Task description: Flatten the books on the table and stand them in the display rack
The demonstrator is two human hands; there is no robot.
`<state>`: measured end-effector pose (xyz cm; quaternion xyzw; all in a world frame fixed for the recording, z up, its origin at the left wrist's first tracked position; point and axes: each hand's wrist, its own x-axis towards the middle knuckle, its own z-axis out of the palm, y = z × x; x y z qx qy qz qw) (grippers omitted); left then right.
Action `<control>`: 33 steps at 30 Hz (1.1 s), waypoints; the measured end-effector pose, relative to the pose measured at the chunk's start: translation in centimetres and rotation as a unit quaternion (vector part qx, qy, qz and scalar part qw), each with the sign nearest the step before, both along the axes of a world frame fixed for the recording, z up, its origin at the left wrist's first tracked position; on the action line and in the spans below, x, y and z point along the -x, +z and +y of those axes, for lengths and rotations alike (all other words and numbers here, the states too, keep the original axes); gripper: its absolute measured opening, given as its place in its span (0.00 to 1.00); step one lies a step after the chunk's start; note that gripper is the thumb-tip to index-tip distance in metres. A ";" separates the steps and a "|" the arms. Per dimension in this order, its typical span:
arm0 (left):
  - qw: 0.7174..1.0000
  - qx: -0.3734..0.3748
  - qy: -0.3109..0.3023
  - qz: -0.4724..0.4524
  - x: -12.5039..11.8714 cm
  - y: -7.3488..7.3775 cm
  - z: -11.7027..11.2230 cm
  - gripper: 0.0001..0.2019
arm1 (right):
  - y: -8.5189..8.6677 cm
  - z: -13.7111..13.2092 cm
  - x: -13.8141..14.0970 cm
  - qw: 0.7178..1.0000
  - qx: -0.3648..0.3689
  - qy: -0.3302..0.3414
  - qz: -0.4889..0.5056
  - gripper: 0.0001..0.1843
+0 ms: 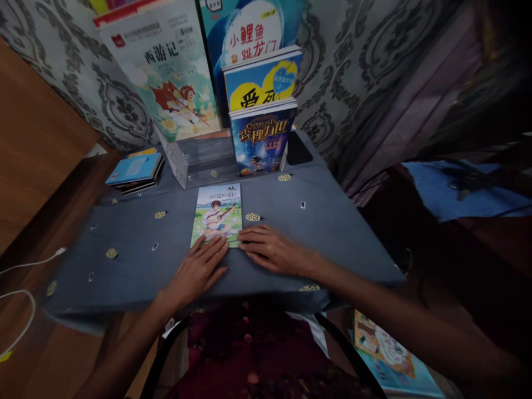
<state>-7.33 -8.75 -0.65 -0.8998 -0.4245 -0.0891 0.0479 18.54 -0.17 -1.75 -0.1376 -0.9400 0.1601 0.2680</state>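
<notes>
A thin book with a green cover showing a figure with a guitar (217, 212) lies flat on the grey-blue tablecloth (328, 221), in front of me. My left hand (199, 267) rests flat with fingers stretched out, its fingertips on the book's near edge. My right hand (270, 247) also lies flat and open, fingertips touching the book's near right corner. Neither hand grips anything.
Behind the book stands a clear acrylic stand (199, 160) holding upright books (261, 138). A large picture book (166, 72) leans on the patterned wall. A stack of thin books (136, 170) lies far left, a dark phone (298, 148) right of the stand, a white cable (25, 299) left.
</notes>
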 end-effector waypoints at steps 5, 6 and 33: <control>0.999 0.041 -0.030 -0.009 -1.4 0.3 1.3 0.25 | 0.3 -0.2 -0.1 1.000 0.007 -0.010 0.021 0.15; 0.998 0.045 -0.034 -0.011 -1.5 0.4 1.7 0.24 | 0.3 -0.2 -0.1 0.999 0.009 -0.015 0.028 0.15; 0.997 0.071 -0.011 -0.018 -3.3 0.7 16.8 0.23 | 0.7 0.2 -0.3 0.996 0.021 -0.081 0.028 0.09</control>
